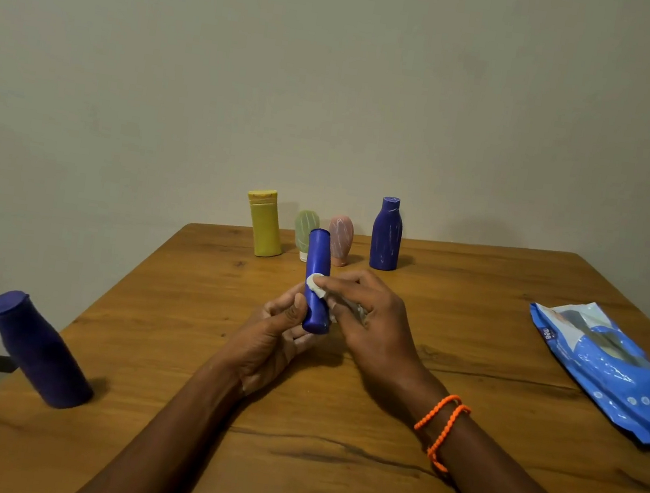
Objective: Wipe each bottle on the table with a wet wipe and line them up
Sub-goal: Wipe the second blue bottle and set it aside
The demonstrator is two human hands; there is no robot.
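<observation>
Bare forearms over grained wooden worktop (pixel 367 479), left hand (pixel 270 338) fingers curled round base of slim smooth blue bottle (pixel 317 282) held upright, right hand (pixel 372 314) fingers pinching crumpled white wipe (pixel 316 285) against its side, four bottles (pixel 304 231) standing beyond the fingertips

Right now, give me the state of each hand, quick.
Left hand: fingers grip the slim blue bottle near its lower end.
Right hand: fingers pinch the wet wipe against that bottle.
</observation>
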